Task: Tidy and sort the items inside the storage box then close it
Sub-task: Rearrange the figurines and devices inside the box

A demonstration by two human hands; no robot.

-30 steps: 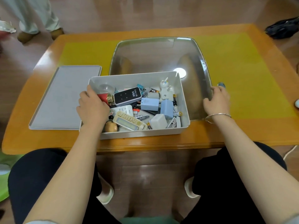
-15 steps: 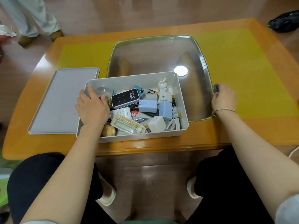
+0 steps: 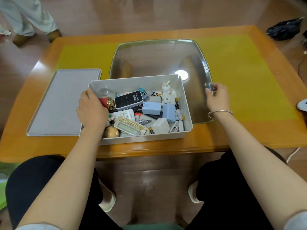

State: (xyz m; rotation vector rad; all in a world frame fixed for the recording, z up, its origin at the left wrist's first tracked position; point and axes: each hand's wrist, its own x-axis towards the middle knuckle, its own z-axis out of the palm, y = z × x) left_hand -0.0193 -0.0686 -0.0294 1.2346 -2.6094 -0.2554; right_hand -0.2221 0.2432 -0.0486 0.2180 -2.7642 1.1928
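Left grip (image 3: 93,112) curled over red-based bulb (image 3: 106,97) in storage box (image 3: 141,137) near surface's front edge | right grip (image 3: 216,97) pinched small blue item (image 3: 209,85) beside tray (image 3: 203,63) | I judged clutter nearer left | lid (image 3: 63,103) left of box.

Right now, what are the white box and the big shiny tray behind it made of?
The storage box looks like matte white plastic: smooth, dull, even walls. The tray seems polished metal, probably steel, since it mirrors the room and a lamp. The flat gray lid looks like plastic too.
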